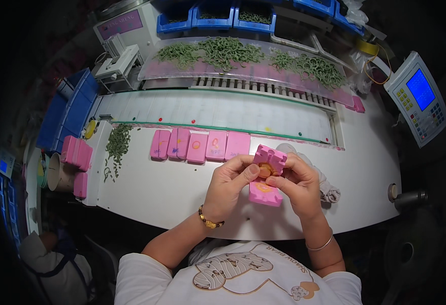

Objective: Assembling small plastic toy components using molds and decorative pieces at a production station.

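Observation:
Above the near part of the white table, both my hands hold a pink rubber mould [265, 197]. It is bent open into an upper and a lower part, with notched edges. My left hand [228, 185] grips its left side, thumb pressed near the middle. My right hand [300, 185] grips the right side, its thumb also near the middle. Between the thumbs shows an orange-yellow patch; I cannot tell whether it is a piece or colouring. Just beyond my left hand, several closed pink moulds [196, 148] lie in a row, some marked with yellow or orange shapes.
Small green pieces [117, 145] are heaped at the left. Green ring-like pieces [228, 53] lie on a clear tray behind the glass-edged strip [208, 109]. More pink moulds [76, 152] stack far left. A crumpled cloth [329, 193] lies beside my right hand. A control panel [420, 96] stands right.

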A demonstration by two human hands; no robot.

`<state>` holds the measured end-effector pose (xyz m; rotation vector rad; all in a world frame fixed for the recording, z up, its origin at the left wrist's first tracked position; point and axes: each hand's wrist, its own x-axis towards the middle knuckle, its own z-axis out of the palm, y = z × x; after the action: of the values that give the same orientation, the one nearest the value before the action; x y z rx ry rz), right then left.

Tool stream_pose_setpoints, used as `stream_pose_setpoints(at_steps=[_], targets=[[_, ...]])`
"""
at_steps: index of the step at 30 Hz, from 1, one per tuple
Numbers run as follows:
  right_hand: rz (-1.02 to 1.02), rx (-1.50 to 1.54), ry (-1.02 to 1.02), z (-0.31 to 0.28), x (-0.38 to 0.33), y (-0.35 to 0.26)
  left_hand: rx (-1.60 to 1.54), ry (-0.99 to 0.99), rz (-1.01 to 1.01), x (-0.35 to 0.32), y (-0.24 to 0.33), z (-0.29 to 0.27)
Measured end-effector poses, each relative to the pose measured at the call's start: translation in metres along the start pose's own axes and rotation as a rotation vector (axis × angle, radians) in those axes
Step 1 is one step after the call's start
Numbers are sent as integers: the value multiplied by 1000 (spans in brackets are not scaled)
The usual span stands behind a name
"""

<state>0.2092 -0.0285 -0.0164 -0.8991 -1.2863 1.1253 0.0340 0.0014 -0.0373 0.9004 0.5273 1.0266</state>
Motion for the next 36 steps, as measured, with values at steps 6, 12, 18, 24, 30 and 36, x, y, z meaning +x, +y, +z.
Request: stream_pose_setpoints(at_steps=[6, 12, 18, 24, 30, 36], targets=[[240, 148, 40, 2, 0, -6, -43, 24, -69, 1, 1, -1], [224, 230, 101, 9, 5, -9, 221, 29, 70, 1, 4, 3], [274, 319, 209, 7, -2, 4, 168, -70, 105, 2, 11, 11], [403, 596, 69, -5, 0, 5, 113, -129, -33, 3, 17, -6], [327, 257, 92, -5, -3, 6, 111, -118, -61, 4, 15, -11], [50, 78, 17, -3, 1, 1, 293, -69, 41, 1, 13, -14]])
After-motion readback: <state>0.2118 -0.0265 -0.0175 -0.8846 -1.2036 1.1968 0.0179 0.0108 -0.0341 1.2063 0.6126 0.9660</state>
